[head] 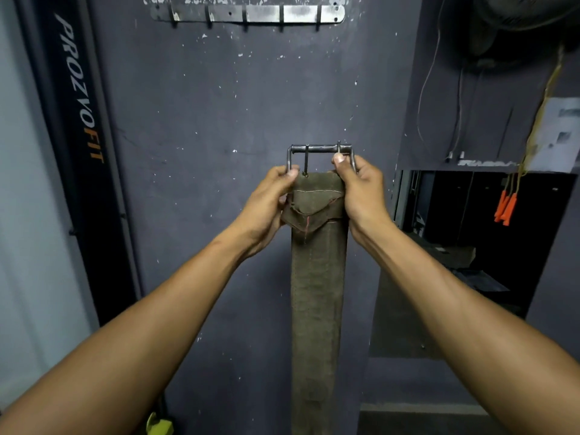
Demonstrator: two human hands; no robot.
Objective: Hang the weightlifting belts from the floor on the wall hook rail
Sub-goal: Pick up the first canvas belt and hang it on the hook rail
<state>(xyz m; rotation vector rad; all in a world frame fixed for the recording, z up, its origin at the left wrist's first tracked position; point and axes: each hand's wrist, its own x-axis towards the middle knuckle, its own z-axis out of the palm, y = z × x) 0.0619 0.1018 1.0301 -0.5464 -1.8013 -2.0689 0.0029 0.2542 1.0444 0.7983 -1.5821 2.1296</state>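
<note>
Gripping belt [318, 277] top edge, both hands curled: left hand [266, 205], right hand [361, 189] | buckle [320, 150] above fingers | hook rail [248, 13] high overhead, bare wall between

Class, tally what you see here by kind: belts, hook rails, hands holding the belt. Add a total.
Belt: 1
Hook rail: 1
Hands holding the belt: 2, left hand and right hand
Total: 4

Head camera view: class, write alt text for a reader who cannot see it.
Two bare hands, left hand and right hand, grip the steel buckle of an olive canvas weightlifting belt, below an empty metal hook rail on a dark wall.
</note>
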